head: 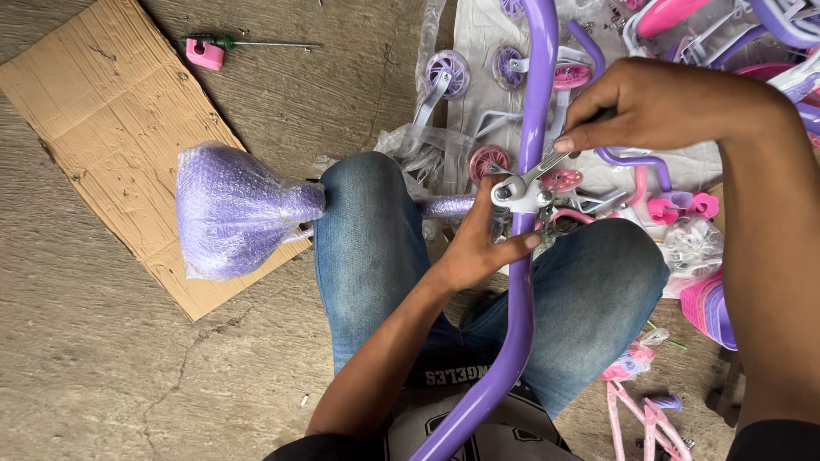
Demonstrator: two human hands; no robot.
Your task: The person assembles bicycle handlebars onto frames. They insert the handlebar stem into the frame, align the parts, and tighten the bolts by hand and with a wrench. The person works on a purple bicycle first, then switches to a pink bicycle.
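one wrench [547, 166], one purple frame [523, 282], two hands

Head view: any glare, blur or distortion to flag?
Head view: soft even daylight, faint shadows; mild sheen on the wrapped saddle and frame tube; hands and wrench sharp; wide-angle stretch toward the edges, where the right forearm looms large.
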